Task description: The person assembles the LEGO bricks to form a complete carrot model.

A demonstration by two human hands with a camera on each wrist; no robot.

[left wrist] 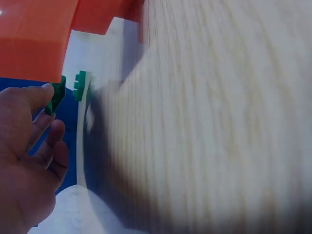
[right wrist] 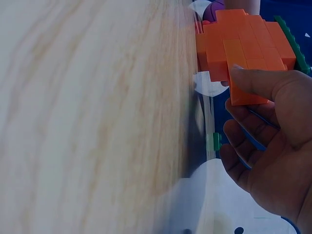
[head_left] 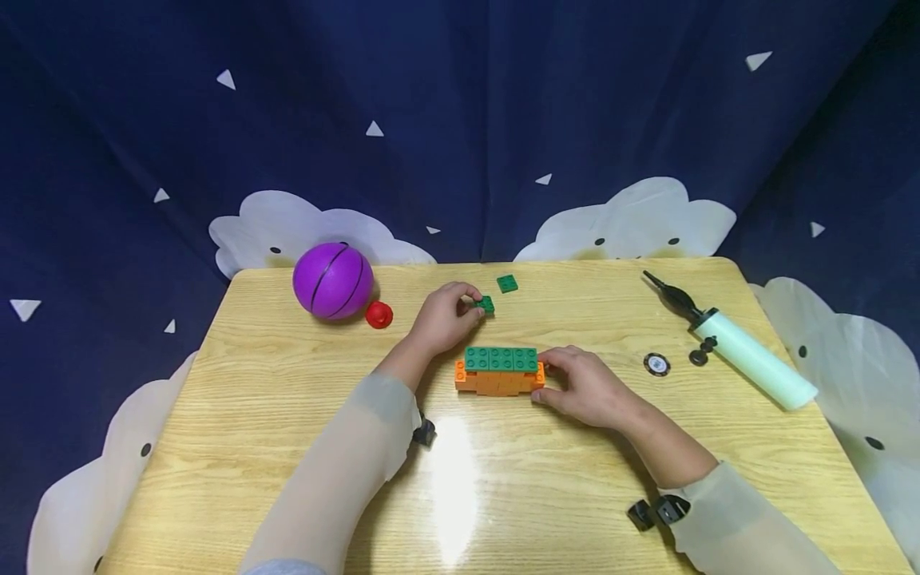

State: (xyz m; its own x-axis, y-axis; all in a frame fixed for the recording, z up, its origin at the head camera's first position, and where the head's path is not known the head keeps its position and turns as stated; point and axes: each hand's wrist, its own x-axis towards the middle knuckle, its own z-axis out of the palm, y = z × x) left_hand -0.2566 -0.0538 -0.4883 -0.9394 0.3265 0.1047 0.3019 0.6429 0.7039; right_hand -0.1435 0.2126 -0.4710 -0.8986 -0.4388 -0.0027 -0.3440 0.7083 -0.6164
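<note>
An orange brick structure point(head_left: 499, 383) stands on the table, topped by a row of green bricks point(head_left: 501, 358). My right hand point(head_left: 591, 389) grips its right end between thumb and fingers; the right wrist view shows the thumb on the orange bricks point(right wrist: 256, 46). Behind the structure and to its left, my left hand point(head_left: 446, 316) pinches a small green brick point(head_left: 486, 304) between thumb and forefinger. That green brick point(left wrist: 57, 96) appears tilted in the left wrist view. Another flat green brick point(head_left: 507, 283) lies on the table just beyond the left hand.
At the back left sit a purple ball point(head_left: 333, 281) and a small red hat-shaped piece point(head_left: 378, 315). To the right lie a poker chip point(head_left: 657, 365), small black pieces point(head_left: 699, 358) and a pale green hand pump point(head_left: 755, 359) with a black nozzle. A dark curtain point(head_left: 460, 120) hangs behind the table.
</note>
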